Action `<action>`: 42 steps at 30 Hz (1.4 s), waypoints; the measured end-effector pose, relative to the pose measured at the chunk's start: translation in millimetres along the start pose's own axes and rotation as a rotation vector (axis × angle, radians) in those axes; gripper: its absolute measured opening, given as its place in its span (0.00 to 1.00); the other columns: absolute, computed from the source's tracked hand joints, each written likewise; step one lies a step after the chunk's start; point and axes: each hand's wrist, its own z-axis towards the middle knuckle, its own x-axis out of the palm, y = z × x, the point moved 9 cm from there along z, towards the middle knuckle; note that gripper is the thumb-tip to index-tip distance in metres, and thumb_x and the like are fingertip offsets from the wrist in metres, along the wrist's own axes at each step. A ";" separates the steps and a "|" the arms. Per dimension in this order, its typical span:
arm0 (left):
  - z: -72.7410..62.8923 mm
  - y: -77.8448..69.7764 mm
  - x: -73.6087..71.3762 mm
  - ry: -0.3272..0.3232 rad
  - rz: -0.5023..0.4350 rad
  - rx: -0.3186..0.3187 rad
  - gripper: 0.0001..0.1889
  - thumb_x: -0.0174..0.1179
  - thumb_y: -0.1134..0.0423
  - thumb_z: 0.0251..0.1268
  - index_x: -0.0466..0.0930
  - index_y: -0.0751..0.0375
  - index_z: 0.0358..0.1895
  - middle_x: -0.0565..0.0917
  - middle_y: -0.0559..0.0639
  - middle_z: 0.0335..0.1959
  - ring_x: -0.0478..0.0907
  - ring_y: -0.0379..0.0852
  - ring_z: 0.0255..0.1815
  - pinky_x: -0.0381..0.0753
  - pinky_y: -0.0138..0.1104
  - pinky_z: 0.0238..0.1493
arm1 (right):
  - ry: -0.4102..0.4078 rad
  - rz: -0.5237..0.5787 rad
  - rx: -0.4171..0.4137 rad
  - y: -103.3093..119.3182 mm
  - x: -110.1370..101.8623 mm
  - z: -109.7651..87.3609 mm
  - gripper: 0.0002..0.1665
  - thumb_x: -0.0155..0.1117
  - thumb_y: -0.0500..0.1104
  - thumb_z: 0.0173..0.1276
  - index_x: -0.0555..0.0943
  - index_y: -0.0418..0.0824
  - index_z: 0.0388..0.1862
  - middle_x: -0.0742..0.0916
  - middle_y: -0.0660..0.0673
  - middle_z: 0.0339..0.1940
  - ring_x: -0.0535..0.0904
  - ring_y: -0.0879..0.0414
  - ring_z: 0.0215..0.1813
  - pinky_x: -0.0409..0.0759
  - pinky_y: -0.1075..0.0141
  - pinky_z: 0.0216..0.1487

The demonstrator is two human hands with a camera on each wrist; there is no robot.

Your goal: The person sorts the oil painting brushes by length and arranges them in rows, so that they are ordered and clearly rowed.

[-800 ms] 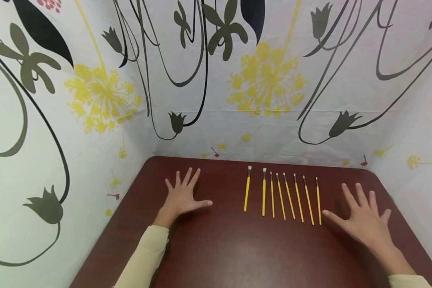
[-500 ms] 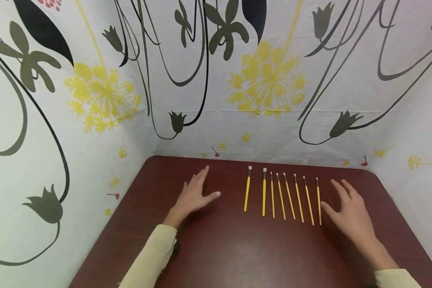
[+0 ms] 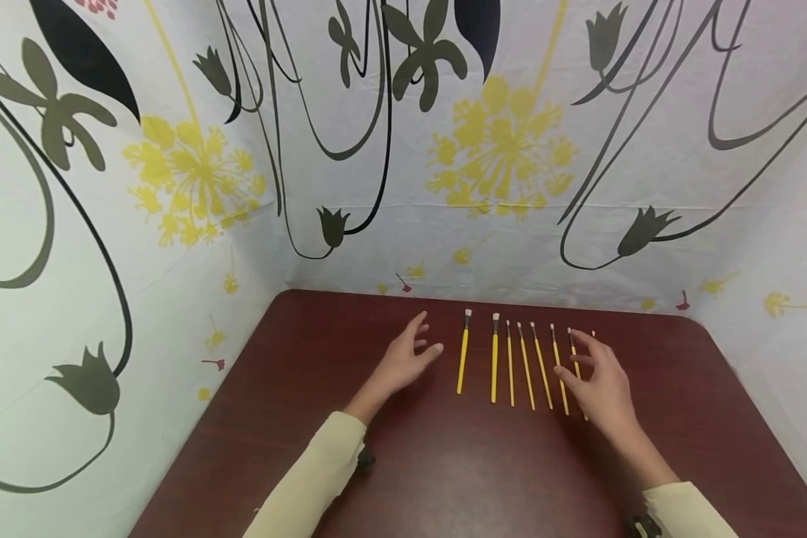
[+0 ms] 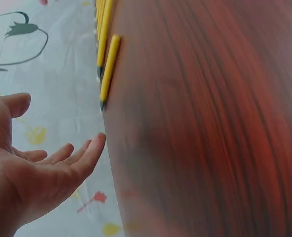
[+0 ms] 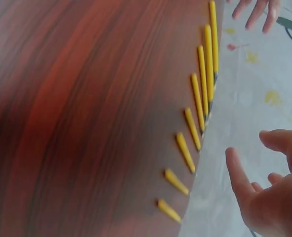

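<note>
Several yellow-handled paintbrushes lie in a row on the table, bristles toward the far edge. Two thicker ones, the leftmost paintbrush [image 3: 463,359] and the paintbrush beside it [image 3: 494,366], are at the row's left end; the rest are thin. My left hand [image 3: 402,362] hovers left of the leftmost paintbrush, fingers loosely bent, holding nothing. Over the row's right end is my right hand [image 3: 605,385], thumb and fingers apart, partly covering the rightmost thin paintbrushes. In the right wrist view that hand [image 5: 276,192] appears above the paintbrushes with nothing in its fingers.
The dark red-brown wooden table [image 3: 444,463] has rounded far corners. Behind and beside it hangs a white cloth [image 3: 410,179] printed with grey, yellow and red flowers. Dark bands or devices show at both wrists below the cream sleeves [image 3: 316,478].
Both hands have come inward: the left moved right toward the leftmost paintbrush, the right moved left over the row's right end. Their spread fingers have drawn closer together. The paintbrushes have not moved.
</note>
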 end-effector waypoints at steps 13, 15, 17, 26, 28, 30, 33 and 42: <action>20.5 0.5 40.2 0.024 -0.166 -0.156 0.38 0.63 0.69 0.76 0.56 0.53 0.84 0.74 0.64 0.75 0.83 0.54 0.61 0.94 0.43 0.45 | 0.148 0.344 0.187 15.0 58.2 5.3 0.41 0.68 0.41 0.77 0.62 0.44 0.84 0.75 0.29 0.75 0.89 0.43 0.57 0.94 0.58 0.44; 25.2 1.2 43.2 0.016 -0.180 -0.186 0.39 0.64 0.70 0.75 0.57 0.54 0.84 0.74 0.64 0.74 0.84 0.52 0.58 0.95 0.44 0.43 | 0.164 0.370 0.212 16.3 65.9 6.2 0.41 0.67 0.41 0.77 0.62 0.44 0.84 0.75 0.29 0.76 0.89 0.43 0.57 0.94 0.55 0.45; 29.8 1.1 46.0 0.002 -0.192 -0.203 0.39 0.65 0.71 0.73 0.59 0.55 0.83 0.75 0.65 0.73 0.85 0.50 0.54 0.95 0.44 0.41 | 0.173 0.390 0.233 16.8 72.7 7.6 0.41 0.67 0.40 0.77 0.61 0.43 0.84 0.75 0.29 0.75 0.89 0.42 0.58 0.94 0.55 0.46; 45.6 -6.3 57.5 -0.080 -0.024 -0.221 0.37 0.73 0.64 0.68 0.67 0.62 0.76 0.82 0.63 0.62 0.86 0.47 0.32 0.91 0.35 0.29 | 0.163 0.355 0.288 17.2 87.5 12.1 0.38 0.66 0.40 0.77 0.65 0.41 0.82 0.79 0.29 0.72 0.87 0.35 0.59 0.95 0.57 0.43; 48.8 -8.6 58.6 -0.096 0.018 -0.225 0.36 0.75 0.62 0.66 0.69 0.64 0.74 0.83 0.62 0.58 0.84 0.45 0.29 0.89 0.34 0.26 | 0.164 0.347 0.300 18.0 89.0 12.6 0.38 0.66 0.41 0.77 0.65 0.40 0.82 0.79 0.29 0.71 0.87 0.35 0.59 0.95 0.56 0.42; 51.9 -9.6 60.4 -0.106 0.060 -0.245 0.36 0.76 0.60 0.64 0.71 0.63 0.72 0.86 0.61 0.51 0.83 0.45 0.26 0.88 0.33 0.24 | 0.162 0.332 0.305 19.0 89.8 13.2 0.38 0.67 0.41 0.77 0.65 0.40 0.82 0.80 0.29 0.70 0.87 0.35 0.59 0.95 0.55 0.42; 57.2 -9.6 63.8 -0.116 0.155 -0.277 0.34 0.78 0.57 0.62 0.74 0.62 0.68 0.85 0.56 0.43 0.81 0.44 0.25 0.85 0.33 0.22 | 0.159 0.327 0.305 20.4 90.8 13.7 0.37 0.68 0.42 0.77 0.66 0.39 0.80 0.81 0.29 0.69 0.89 0.35 0.56 0.95 0.54 0.40; 73.2 -10.9 69.4 -0.132 0.409 -0.293 0.29 0.78 0.55 0.62 0.78 0.60 0.63 0.83 0.56 0.49 0.82 0.47 0.26 0.85 0.36 0.28 | 0.149 0.331 0.294 23.2 94.7 18.5 0.34 0.68 0.43 0.76 0.70 0.36 0.76 0.82 0.28 0.66 0.90 0.35 0.52 0.94 0.53 0.38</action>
